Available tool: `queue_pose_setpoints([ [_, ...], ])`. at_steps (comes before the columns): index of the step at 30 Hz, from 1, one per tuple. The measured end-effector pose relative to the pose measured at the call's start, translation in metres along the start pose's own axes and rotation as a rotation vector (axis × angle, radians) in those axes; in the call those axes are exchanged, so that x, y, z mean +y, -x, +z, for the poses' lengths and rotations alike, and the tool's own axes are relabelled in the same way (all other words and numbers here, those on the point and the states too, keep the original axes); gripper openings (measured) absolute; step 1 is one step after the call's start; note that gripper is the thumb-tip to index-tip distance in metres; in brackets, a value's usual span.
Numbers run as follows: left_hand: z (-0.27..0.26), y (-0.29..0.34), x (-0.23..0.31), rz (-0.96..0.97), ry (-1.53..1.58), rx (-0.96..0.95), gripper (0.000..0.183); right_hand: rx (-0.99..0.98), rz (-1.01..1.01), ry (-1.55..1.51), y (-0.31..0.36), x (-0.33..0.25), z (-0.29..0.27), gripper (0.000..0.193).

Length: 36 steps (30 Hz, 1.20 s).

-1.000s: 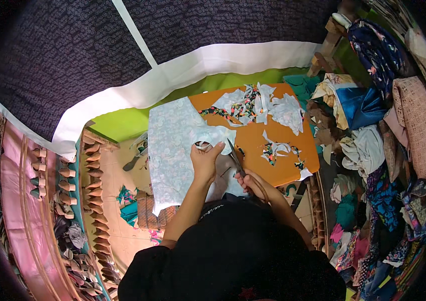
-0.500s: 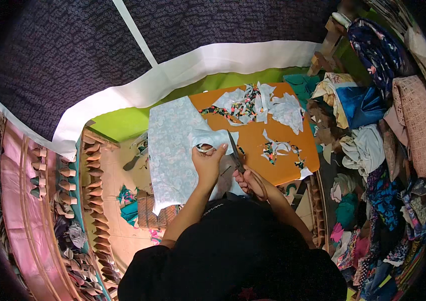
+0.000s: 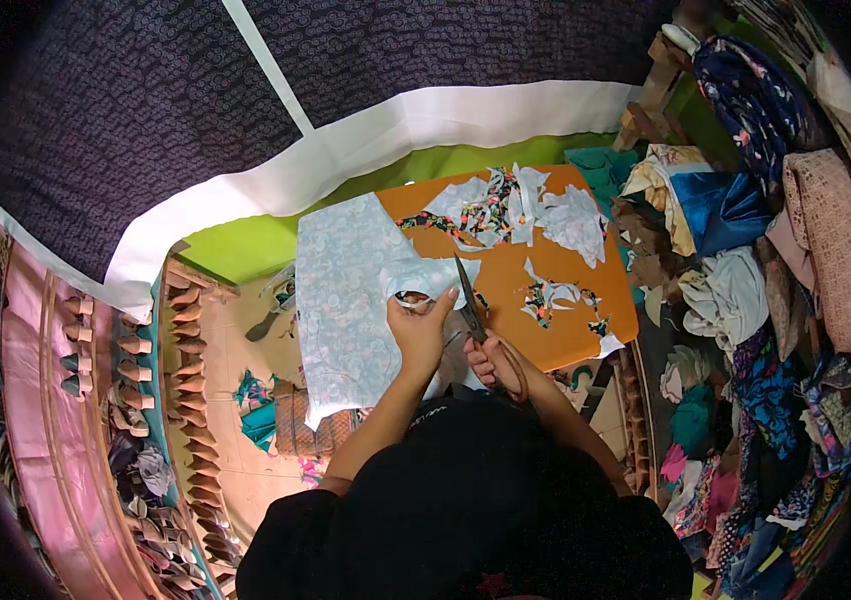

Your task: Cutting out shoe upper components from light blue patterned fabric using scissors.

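In the middle of the view, my left hand (image 3: 417, 325) grips a lifted, curled part of a pale fabric sheet (image 3: 340, 290). The sheet lies over the left side of an orange table (image 3: 505, 300), and a faint floral print shows through it. Dark scissors (image 3: 469, 295) are in my right hand (image 3: 490, 360), its fingers wrapped round the handles. Their blades point up and away from me, beside the curled fabric's right edge. Whether the blades touch the cloth I cannot tell.
Floral and white fabric scraps (image 3: 505, 205) lie along the table's far side, smaller scraps (image 3: 555, 295) nearer its right edge. Piled cloth (image 3: 725, 300) fills the right side. Shoe forms (image 3: 190, 380) line racks on the left. Dark patterned cloth (image 3: 165, 110) hangs beyond the table.
My left hand and the curled fabric in it have shifted slightly. The scissors have moved a little, their tips slightly higher. The scraps on the table have stayed put.
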<state>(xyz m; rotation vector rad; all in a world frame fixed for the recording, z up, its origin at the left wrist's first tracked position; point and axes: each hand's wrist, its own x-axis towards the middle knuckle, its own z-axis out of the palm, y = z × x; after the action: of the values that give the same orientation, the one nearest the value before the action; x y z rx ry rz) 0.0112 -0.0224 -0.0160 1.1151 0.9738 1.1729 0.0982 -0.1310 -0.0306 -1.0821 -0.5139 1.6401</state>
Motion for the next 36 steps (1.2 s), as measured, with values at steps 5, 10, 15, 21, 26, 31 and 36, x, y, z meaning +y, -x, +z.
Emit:
queue_pose_setpoints([
  [5, 0.004, 0.002, 0.008, -0.014, 0.047, 0.002, 0.034, -0.074, -0.1, 0.065, 0.002, 0.0, 0.001, 0.058],
  [10, 0.004, 0.003, 0.007, -0.041, 0.041, -0.013, 0.035, -0.086, -0.002, -0.09, -0.003, 0.005, -0.006, 0.069],
  [15, 0.004, 0.005, 0.006, -0.051, 0.075, -0.044, 0.034, -0.099, -0.08, -0.045, -0.001, 0.004, -0.007, 0.079],
  [21, 0.003, 0.002, 0.004, -0.04, 0.03, -0.022, 0.032, -0.102, -0.028, -0.026, 0.005, -0.004, -0.005, 0.074],
  [26, 0.004, 0.0, -0.004, -0.051, 0.114, -0.07, 0.028, -0.096, -0.069, -0.003, 0.007, -0.008, 0.002, 0.068],
  [31, 0.003, 0.001, 0.007, -0.39, 0.277, -0.407, 0.023, -0.136, -0.026, -0.103, 0.005, -0.007, 0.001, 0.07],
  [36, -0.005, -0.004, -0.004, -0.512, 0.621, -0.695, 0.034, -0.252, -0.095, -0.201, 0.003, 0.004, -0.003, 0.052],
])
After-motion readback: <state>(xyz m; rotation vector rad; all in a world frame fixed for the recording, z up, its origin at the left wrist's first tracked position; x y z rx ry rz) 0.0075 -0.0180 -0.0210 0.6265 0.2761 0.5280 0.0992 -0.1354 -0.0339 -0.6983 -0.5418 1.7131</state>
